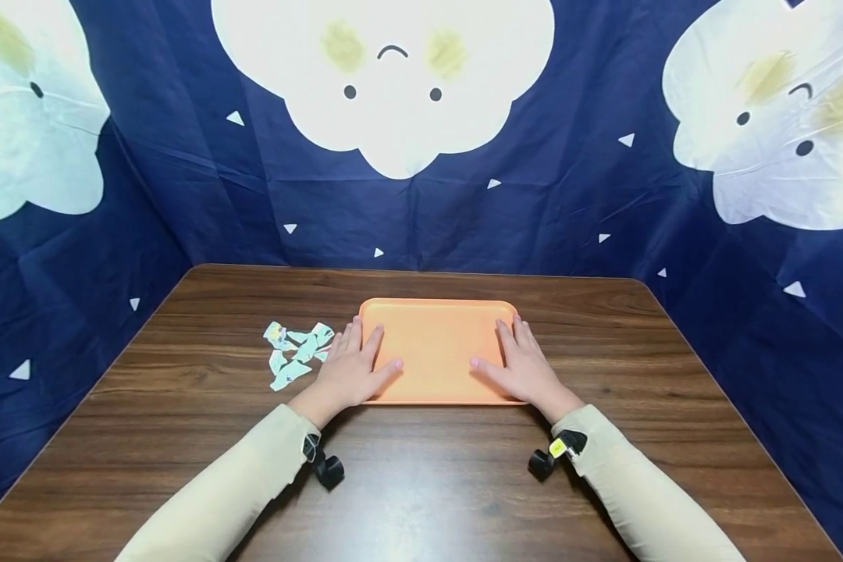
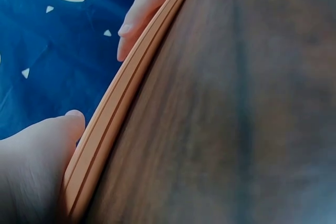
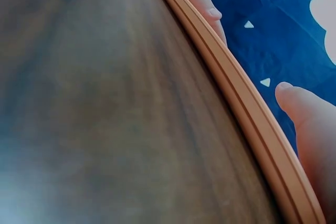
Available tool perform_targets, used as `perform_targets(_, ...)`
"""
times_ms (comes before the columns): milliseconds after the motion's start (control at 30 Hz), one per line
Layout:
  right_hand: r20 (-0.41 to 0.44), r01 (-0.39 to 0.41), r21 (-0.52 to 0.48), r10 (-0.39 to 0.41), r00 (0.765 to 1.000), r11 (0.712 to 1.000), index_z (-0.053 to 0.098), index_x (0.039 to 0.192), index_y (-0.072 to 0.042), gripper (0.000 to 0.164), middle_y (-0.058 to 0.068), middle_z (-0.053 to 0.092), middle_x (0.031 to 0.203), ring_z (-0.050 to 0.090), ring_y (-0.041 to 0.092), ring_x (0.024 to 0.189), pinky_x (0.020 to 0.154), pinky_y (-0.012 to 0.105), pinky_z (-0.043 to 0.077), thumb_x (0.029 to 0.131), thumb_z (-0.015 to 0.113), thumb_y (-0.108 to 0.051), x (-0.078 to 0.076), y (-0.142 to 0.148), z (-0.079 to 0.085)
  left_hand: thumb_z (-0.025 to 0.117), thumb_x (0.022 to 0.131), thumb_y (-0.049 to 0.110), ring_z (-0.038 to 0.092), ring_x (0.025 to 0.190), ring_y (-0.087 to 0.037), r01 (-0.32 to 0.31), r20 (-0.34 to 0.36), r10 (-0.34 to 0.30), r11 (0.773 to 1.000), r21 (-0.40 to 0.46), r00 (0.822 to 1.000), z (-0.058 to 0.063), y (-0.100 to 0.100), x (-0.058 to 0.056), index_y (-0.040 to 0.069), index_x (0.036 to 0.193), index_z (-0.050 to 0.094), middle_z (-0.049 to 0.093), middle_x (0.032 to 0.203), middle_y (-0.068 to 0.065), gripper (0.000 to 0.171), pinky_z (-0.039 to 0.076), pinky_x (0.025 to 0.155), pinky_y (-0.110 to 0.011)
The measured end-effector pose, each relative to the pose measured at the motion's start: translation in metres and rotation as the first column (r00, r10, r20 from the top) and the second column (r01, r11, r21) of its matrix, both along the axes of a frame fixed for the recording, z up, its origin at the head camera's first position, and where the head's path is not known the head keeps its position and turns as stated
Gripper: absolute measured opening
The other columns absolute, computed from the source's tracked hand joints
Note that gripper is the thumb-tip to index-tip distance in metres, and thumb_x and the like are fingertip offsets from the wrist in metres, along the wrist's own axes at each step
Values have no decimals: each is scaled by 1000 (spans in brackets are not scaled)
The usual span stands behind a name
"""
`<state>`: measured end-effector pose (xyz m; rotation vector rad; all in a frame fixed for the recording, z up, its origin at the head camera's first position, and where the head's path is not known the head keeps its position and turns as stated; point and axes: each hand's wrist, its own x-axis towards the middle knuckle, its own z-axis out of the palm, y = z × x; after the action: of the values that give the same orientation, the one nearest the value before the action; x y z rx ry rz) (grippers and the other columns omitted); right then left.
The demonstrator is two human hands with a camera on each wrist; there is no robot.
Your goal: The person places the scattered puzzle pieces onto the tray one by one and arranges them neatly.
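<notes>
Orange tray (image 1: 435,351) lies between the left hand (image 1: 353,371) and right hand (image 1: 524,371).

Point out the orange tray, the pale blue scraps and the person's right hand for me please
Orange tray (image 1: 435,351): head view, bare middle of its flat surface.
Pale blue scraps (image 1: 307,349): head view, a piece near the middle of the cluster.
Right hand (image 1: 528,375): head view, back of the hand.

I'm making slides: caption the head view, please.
Left hand and right hand rest at opposite ends of an orange tray, pale scraps beside the left.
</notes>
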<state>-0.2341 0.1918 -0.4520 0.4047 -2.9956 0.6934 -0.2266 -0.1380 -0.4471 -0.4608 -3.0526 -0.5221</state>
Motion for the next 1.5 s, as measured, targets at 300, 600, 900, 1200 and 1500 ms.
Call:
perform_targets(300, 0, 16, -35, -16, 1000, 999, 19, 162, -8, 104, 26, 6, 166, 7, 44, 153, 117, 62, 21, 88, 55, -72, -19, -2, 0, 41, 98, 65, 12, 152, -45, -28, -37, 28, 1000, 9, 999, -2, -1, -18, 7, 159, 30, 12, 163, -31, 84, 4, 121, -58)
perform_targets(600, -2, 35, -84, -35, 999, 996, 19, 161, -9, 103, 26, 9, 166, 10, 43, 153, 117, 60, 22, 88, 55, -73, -34, -7, 1, 37, 100, 64, 11, 150, -49, -38, -42, 38, 999, 14, 998, -6, -5, -35, 7, 158, 31, 13, 163, -31, 82, 0, 120, -60)
perform_targets(900, -55, 42, -144, -50, 997, 989, 23, 160, -6, 99, 25, 18, 164, 26, 42, 148, 115, 57, 30, 90, 59, -66, -43, -6, 0, 38, 101, 62, 13, 150, -48, -60, -58, 62, 998, 27, 996, -2, -6, -38, 8, 158, 32, 17, 163, -29, 79, 0, 120, -58)
perform_targets(1200, -148, 101, -195, -131, 980, 976, 33, 155, 1, 79, 24, 37, 157, 39, 42, 142, 113, 54, 34, 97, 58, -47, -38, 10, 0, 45, 103, 43, 43, 136, -43, -101, -305, 138, 986, 135, 942, 1, -20, -38, 4, 145, 51, 52, 144, -24, 58, 12, 118, -62)
perform_targets(1500, -124, 155, -140, -173, 977, 978, 38, 153, 1, 70, 28, 44, 151, 43, 45, 138, 111, 55, 36, 98, 53, -39, -38, 14, 0, 49, 101, 37, 47, 131, -45, -174, -349, 232, 966, 190, 908, 3, -61, -35, 2, 138, 57, 57, 136, -24, 51, 15, 118, -62)
